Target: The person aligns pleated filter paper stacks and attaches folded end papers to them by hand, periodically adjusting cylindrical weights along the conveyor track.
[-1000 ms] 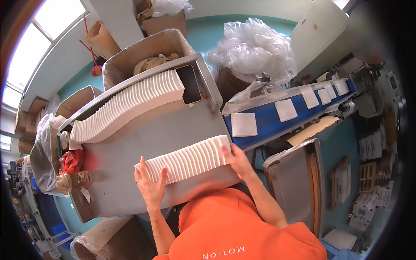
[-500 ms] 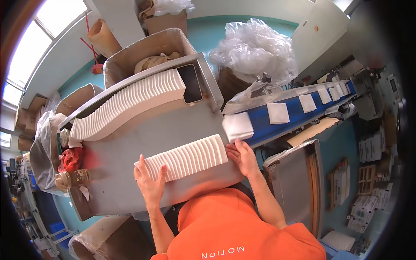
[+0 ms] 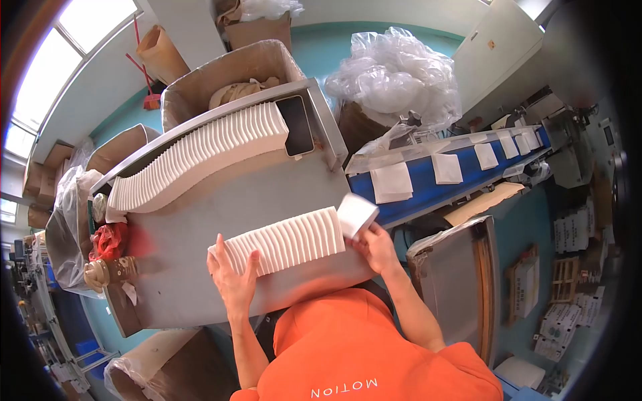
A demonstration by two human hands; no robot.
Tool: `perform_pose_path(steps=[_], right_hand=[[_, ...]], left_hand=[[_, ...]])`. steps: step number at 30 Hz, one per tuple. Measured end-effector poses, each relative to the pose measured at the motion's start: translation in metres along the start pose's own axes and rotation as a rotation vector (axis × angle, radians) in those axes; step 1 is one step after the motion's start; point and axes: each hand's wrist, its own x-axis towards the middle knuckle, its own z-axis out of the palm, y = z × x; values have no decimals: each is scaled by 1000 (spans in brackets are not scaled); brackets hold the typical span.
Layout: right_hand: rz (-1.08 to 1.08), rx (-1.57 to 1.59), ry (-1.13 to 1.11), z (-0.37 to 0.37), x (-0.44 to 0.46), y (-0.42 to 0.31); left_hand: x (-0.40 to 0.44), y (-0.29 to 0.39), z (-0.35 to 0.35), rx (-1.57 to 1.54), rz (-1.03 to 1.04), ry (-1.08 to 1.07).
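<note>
A row of white folded napkins (image 3: 284, 242) stands on edge across the grey metal table. At its left end my left hand (image 3: 233, 281) rests against the row, thumb and fingers spread apart. My right hand (image 3: 379, 250) pinches a white folded napkin (image 3: 358, 215) by its lower edge, close to the row's right end. The held napkin is slightly blurred and tilted. Beyond my right hand, a blue conveyor belt (image 3: 419, 204) carries several more napkins, the nearest being a folded napkin (image 3: 392, 183) at the belt's near end.
A longer, curved napkin row (image 3: 207, 155) lies along the table's (image 3: 180, 267) far edge, beside a dark rectangular tray (image 3: 296, 127). Boxes line the far side, including a lined carton (image 3: 234, 67). A red plastic bag (image 3: 109, 240) and tape rolls (image 3: 100, 275) sit at the left.
My right hand has taken a napkin from the belt's end and brought it to the row's right end. The belt's napkins have shifted toward me. My left hand stays at the row.
</note>
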Motion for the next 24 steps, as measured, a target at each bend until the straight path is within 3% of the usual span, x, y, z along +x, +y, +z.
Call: perform_pose_path(steps=[1,2,5,8,11,13,15,17,19,24], right_hand=[[-76,104,67,-2,1,1],[-20,110,87,-4,4,-1],[-180,-233,-13,26,1,7],[-267,-799,-97,75,-11,-24],[-389,-679,-89,76,31,-36],[-732,-576,17,60,49,-43],[-771,-687,156,8,43,-89],[-842,-853,579,-75,61,-121],[-800,-1141,804,-150,81,-130],[-613,-1108,643,-138,75,-136]], left_hand=[[-1,3,0,-4,-4,-7],[-1,6,0,-6,-5,-14],[-5,9,3,13,22,-28],[-3,17,14,-55,-13,-7],[20,31,29,-99,-2,80],[41,33,41,-148,63,74],[55,41,49,-187,96,47],[59,50,53,-204,94,7],[60,47,59,-166,78,18],[56,47,63,-183,81,11]])
